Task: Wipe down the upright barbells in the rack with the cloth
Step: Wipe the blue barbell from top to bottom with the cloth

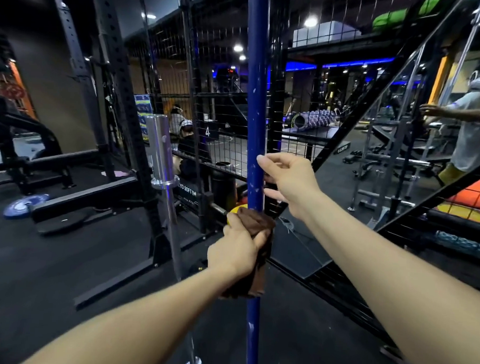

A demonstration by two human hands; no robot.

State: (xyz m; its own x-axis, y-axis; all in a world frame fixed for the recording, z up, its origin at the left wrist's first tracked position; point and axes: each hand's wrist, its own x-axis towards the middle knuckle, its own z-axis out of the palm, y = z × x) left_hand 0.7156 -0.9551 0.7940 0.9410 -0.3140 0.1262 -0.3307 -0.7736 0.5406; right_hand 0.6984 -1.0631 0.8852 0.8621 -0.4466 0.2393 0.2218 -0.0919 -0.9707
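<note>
1. The blue barbell (255, 105) is being kept upright just in front of the wire mesh panel (227, 79), and it is being steadied by the right hand (285, 181), whose fingers are being curled round the shaft from the right side above the cloth.
2. The brown cloth (258, 248) is being wrapped round the same shaft lower down and is being gripped tightly by the left hand (236, 250), with its loose end being left to hang below the fist.
3. The step in hand is judged to be the wiping of the shaft's middle stretch; it is best done by the cloth being drawn along the bar in long, even strokes while the grip is being kept snug all the way round.
4. The pale flecks being shown along the blue paint are probably being missed unless the cloth is being twisted slightly as it travels.
5. The upper hand is best being shifted clear before the cloth is being brought up to it, so that no band is being skipped.
6. The silver barbell (162, 162) is being left standing just to the left, untouched by either hand, and is judged to be still awaiting its turn.
</note>
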